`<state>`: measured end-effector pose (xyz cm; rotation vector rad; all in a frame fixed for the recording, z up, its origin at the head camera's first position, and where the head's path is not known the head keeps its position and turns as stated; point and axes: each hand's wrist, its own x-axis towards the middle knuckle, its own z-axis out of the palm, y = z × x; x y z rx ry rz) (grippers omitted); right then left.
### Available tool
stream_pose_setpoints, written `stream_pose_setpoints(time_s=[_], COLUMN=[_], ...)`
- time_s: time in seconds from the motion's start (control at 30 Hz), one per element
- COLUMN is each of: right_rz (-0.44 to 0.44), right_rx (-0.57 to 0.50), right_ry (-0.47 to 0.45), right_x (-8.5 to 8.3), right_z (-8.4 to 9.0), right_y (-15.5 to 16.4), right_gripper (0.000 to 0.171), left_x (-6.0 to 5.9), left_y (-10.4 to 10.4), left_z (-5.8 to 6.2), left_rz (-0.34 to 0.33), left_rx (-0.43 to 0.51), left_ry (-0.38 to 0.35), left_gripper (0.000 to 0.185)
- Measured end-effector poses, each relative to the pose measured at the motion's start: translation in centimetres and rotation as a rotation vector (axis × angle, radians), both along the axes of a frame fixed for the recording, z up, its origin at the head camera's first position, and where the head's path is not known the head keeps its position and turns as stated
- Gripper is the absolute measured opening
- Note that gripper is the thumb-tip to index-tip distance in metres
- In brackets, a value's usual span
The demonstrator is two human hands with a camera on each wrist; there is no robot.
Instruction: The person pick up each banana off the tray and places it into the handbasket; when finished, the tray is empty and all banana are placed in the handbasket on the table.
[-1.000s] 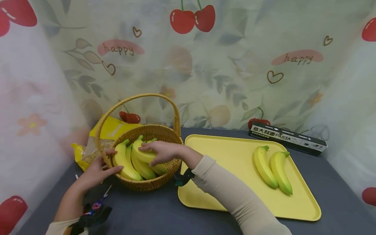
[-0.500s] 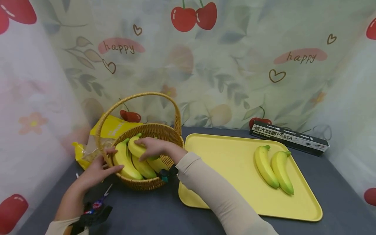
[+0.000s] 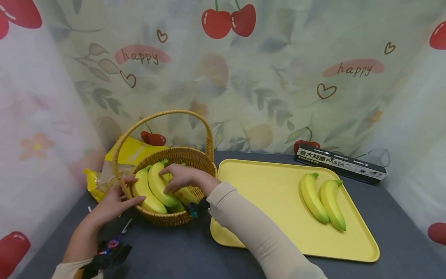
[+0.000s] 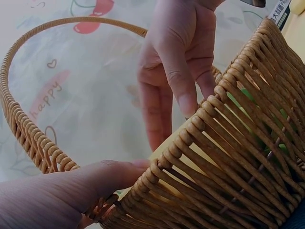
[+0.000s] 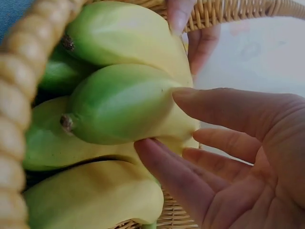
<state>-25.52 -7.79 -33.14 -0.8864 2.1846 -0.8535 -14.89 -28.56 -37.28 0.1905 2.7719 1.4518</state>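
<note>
left hand grips the basket rim — right hand pinches a banana (inside the basket).

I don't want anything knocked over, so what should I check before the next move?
1. Wicker basket standing upright: ok; it sits on the table.
2. Left hand steadying it: ok; it grips the basket's left rim.
3. Right hand at a banana in the basket: ok; thumb and finger touch it.
4. Firm grip on that banana: cannot tell.
5. Bare room on the tray: ok; two bananas lie toward its right.
6. Pasta box off the tray: ok.
</note>
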Motion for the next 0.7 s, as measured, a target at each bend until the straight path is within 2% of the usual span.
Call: stream_pose_setpoints(time_s=[0.17, 0.27, 0.47, 0.7], right_rz=[0.07, 0.102, 0.121, 0.119], right_rx=[0.069, 0.069, -0.047, -0.101], right_ry=[0.123, 0.189, 0.174, 0.139], right_x=[0.4, 0.5, 0.9, 2.1], right_z=[0.3, 0.5, 0.9, 0.9], right_y=[0.5, 1.6, 5.2, 10.7], right_gripper=[0.06, 0.062, 0.066, 0.066], left_x=[0.0, 0.0, -0.1, -0.1], left_y=[0.1, 0.1, 0.1, 0.0], left_z=[0.0, 0.0, 0.0, 0.0], left_rz=[-0.001, -0.004, 0.0, -0.006], left_rx=[-0.003, 0.007, 0.011, 0.002], left_ry=[0.01, 0.003, 0.006, 0.024], left_gripper=[0.064, 0.064, 0.063, 0.062])
